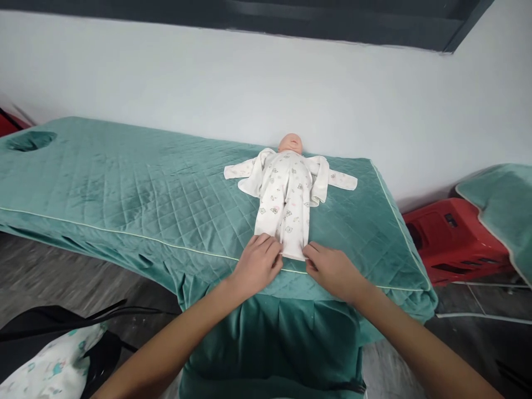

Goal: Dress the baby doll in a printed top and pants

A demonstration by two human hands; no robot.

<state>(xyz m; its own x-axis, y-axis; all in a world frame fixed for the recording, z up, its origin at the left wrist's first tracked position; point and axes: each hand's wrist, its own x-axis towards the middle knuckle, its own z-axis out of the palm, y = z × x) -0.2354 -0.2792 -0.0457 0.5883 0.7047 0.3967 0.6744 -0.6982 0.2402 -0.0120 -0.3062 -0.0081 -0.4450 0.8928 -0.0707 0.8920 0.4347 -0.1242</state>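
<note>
A baby doll lies on its back on a green quilted bed cover. It wears white printed baby pants and a white printed top whose front panels are spread to the sides, with its sleeves stretched outward. At the near end of the pants, my left hand pinches one corner of a leg hem. The opposite corner of that hem is between the closed fingers of my right hand. The hem is pulled straight between them, and the doll's feet are hidden.
A white wall runs behind the bed. Right of it, a red plastic case stands on the floor below another green cover. A black bag and a white printed cloth are at lower left. The bed has a hole at far left.
</note>
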